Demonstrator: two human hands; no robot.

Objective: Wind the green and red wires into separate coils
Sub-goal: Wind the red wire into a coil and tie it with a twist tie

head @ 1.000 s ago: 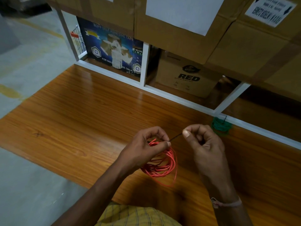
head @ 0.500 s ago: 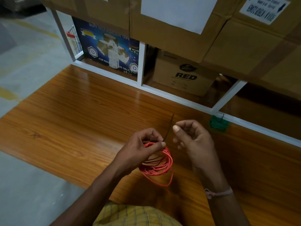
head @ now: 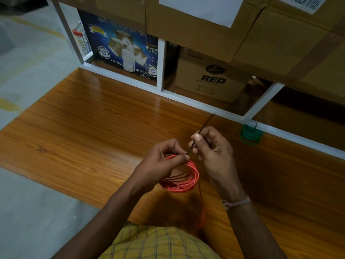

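The red coil (head: pixel 182 176) is gripped at its top by the left hand (head: pixel 164 165), whose thumb and fingers are curled round the bundled turns, while a thin dark tie (head: pixel 202 131) is pinched between the thumb and forefinger of the right hand (head: pixel 214 154). The step in hand is judged to be the binding of the finished red turns. It would be done well if the bundle were kept squeezed flat at the point where the tie meets it, so that no loop is allowed to spring out, and if the tie were drawn snug round all the turns before being twisted; a loose strand that hangs from the coil toward the person's shirt (head: pixel 160 243) should be tucked in first, or it may be left outside the binding. Relative to the red coil, the left hand lies on its upper left edge and touches it, the right hand is just beside it on the upper right, and the tie runs up and away from its top. The green coil (head: pixel 250 135), apparently already tied, lies on the wooden table (head: pixel 93 128) well apart from the red coil, beyond the right hand, against the white shelf frame (head: pixel 298 136).
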